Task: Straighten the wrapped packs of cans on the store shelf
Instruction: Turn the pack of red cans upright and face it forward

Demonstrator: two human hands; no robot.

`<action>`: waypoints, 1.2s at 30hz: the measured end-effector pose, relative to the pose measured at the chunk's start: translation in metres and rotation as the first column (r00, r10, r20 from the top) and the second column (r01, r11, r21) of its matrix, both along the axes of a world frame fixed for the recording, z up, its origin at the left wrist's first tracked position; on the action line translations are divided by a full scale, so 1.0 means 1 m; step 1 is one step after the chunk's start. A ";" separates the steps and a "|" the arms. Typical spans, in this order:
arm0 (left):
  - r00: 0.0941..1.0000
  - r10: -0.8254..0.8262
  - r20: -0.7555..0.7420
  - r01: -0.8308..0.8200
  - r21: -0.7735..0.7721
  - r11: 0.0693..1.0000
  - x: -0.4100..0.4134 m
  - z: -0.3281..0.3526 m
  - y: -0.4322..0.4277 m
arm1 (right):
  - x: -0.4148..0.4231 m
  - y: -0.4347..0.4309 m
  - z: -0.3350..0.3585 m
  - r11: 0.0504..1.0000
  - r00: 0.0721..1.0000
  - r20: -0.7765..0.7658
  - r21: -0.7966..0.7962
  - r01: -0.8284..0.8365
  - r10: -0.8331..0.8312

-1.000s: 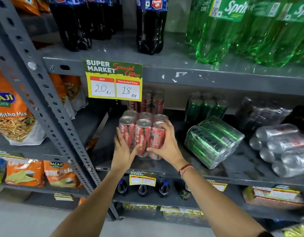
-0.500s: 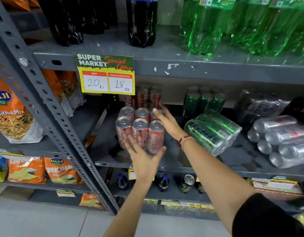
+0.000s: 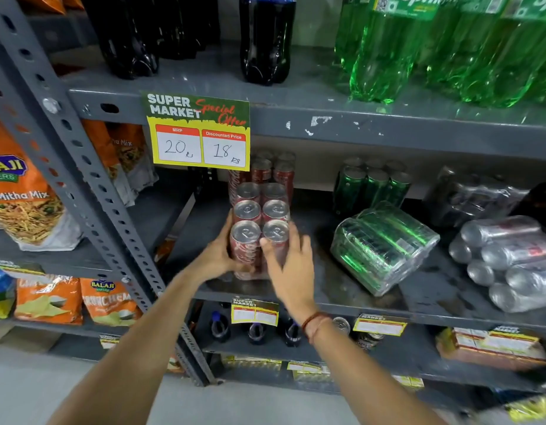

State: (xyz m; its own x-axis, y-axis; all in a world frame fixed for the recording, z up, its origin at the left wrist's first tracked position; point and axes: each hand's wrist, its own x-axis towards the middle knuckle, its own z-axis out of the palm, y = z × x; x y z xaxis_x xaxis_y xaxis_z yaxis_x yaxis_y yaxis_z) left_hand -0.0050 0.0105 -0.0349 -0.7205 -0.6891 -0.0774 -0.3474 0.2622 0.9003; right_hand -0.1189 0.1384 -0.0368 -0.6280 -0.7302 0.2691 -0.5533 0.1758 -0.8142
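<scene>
Head view looks down on the grey metal shelf (image 3: 342, 289), my widest thing here, with its front edge running across below my wrists. On it, well right of centre, the green pack (image 3: 385, 246) lies tipped on its side, and at the right end the silver pack (image 3: 511, 265) lies on its side too, near the front edge. Both look as if they need standing up later.

Toward the left end of the shelf, close to the front edge, stands the red pack of cans (image 3: 259, 228), upright in its wrap, two cans wide and running back toward the rear. My left hand (image 3: 218, 256) is curled against its left front corner, fingers bent round the wrap. My right hand (image 3: 291, 271) is spread open at the right front, fingertips touching or just short of the nearest can; I cannot tell which.

To do this well, I judge I should press evenly from both sides, keep the base flat, and square the front face with the shelf's front edge.
</scene>
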 end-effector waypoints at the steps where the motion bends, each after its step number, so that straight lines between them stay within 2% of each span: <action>1: 0.998 -0.040 0.055 0.040 0.004 0.999 0.004 0.007 -0.008 | 0.015 0.001 0.000 0.999 0.999 -0.016 0.000 0.047 -0.047; 4: 0.990 -0.033 0.135 0.032 0.005 0.999 0.013 0.018 -0.024 | 0.038 0.002 0.000 0.998 0.995 -0.074 0.014 0.068 -0.067; 6: 0.985 0.092 0.148 -0.098 0.037 0.994 0.017 0.022 -0.020 | 0.032 0.003 0.003 0.999 0.995 -0.102 -0.029 0.019 -0.022; 9: 0.919 0.369 0.141 -0.362 -0.072 0.929 0.018 0.030 0.021 | -0.006 -0.006 0.016 0.993 0.996 -0.087 -0.106 -0.045 0.036; 11: 0.913 0.376 0.158 -0.365 -0.093 0.926 0.006 0.041 0.063 | -0.044 -0.021 0.029 0.997 0.995 -0.073 -0.035 -0.068 0.066; 13: 0.924 0.349 0.158 -0.338 -0.092 0.937 -0.016 0.041 0.089 | -0.077 -0.037 0.044 0.979 0.983 -0.069 0.128 -0.162 0.171; 16: 0.897 0.430 0.105 -0.427 -0.058 0.903 -0.046 0.030 0.092 | -0.104 -0.055 0.051 0.870 0.925 -0.049 0.363 -0.334 0.376; 17: 0.882 0.464 0.082 -0.461 -0.049 0.886 -0.052 0.028 0.090 | -0.106 -0.058 0.050 0.845 0.915 -0.030 0.398 -0.358 0.402; 19: 0.873 0.486 0.044 -0.484 -0.049 0.874 -0.054 0.025 0.086 | -0.105 -0.059 0.046 0.859 0.927 -0.010 0.380 -0.344 0.375; 24: 0.898 0.441 -0.003 -0.439 -0.106 0.892 -0.027 0.020 0.050 | -0.084 -0.044 0.026 0.942 0.971 -0.034 0.251 -0.222 0.238; 28: 0.960 0.268 0.080 -0.255 -0.148 0.956 0.003 0.030 0.004 | -0.058 -0.024 0.017 0.964 0.975 -0.150 0.234 -0.124 0.162; 31: 0.991 0.088 0.098 -0.073 -0.150 0.986 0.014 0.031 -0.025 | -0.028 -0.020 0.007 0.978 0.958 -0.284 0.205 0.036 0.024; 33: 0.995 0.028 0.092 -0.013 -0.162 0.987 0.017 0.029 -0.035 | -0.018 -0.021 0.003 0.975 0.955 -0.291 0.193 0.109 -0.049; 36: 0.997 0.000 0.080 0.014 -0.175 0.984 0.018 0.030 -0.038 | -0.018 -0.023 0.003 0.969 0.958 -0.280 0.212 0.123 -0.060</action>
